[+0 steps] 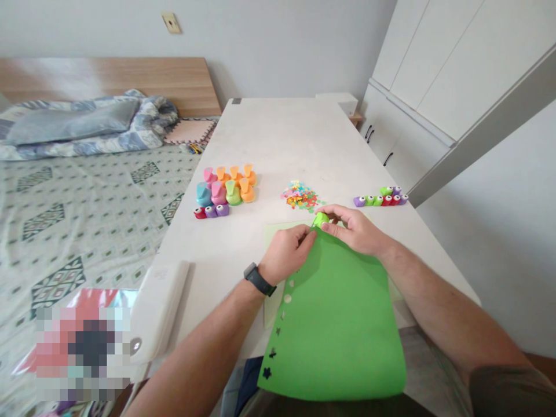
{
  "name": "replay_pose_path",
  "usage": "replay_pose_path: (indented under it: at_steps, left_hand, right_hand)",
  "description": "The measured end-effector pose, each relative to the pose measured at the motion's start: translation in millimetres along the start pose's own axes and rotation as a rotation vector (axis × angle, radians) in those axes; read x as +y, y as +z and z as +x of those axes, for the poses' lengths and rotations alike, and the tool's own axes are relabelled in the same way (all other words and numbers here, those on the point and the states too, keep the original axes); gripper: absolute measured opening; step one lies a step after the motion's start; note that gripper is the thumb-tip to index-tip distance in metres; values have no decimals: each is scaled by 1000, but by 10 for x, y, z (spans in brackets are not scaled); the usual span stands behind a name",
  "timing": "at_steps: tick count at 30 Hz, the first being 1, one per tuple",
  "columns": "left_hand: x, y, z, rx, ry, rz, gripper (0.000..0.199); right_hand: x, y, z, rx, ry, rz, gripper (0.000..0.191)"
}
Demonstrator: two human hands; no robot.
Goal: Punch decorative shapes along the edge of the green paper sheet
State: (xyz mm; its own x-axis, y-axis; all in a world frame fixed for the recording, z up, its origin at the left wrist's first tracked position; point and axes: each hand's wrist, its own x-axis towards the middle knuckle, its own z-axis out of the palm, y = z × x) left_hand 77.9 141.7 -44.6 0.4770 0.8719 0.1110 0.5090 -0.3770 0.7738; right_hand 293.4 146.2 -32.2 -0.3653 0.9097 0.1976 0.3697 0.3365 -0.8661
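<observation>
A large sheet of green paper (343,324) hangs over the near table edge toward my lap, with a row of punched shapes, stars among them, down its left side. My left hand (289,249), a dark band on its wrist, pinches the sheet's far left corner. In my right hand (354,229) is a small lime-green craft punch (321,220), held between thumb and fingers at that corner. The paper's corner meets the punch; how deep it sits inside is hidden. Just beyond lies a pile of colourful punched paper shapes (299,196).
Several large craft punches (232,191) stand at the left, with small punches (211,211) before them. More small punches (382,198) line up at the right. A pale sheet (273,315) lies under the green one. A white device (160,307) sits at the left edge, beside a bed (104,231).
</observation>
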Motion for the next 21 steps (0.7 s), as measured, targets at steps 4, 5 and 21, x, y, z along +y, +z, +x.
replay_pose_path:
  at_steps: [4,5,21]
  left_hand:
    - [9,-1,-8,-6,6,0,38]
    - [11,-3,-8,-7,9,0,38]
    - [16,-5,-4,-25,26,25,37]
  right_hand:
    - [-2,2,1,1,-5,-14,41]
    - [-7,3,1,0,-8,-19,41]
    - [-19,-8,8,-56,4,3,33]
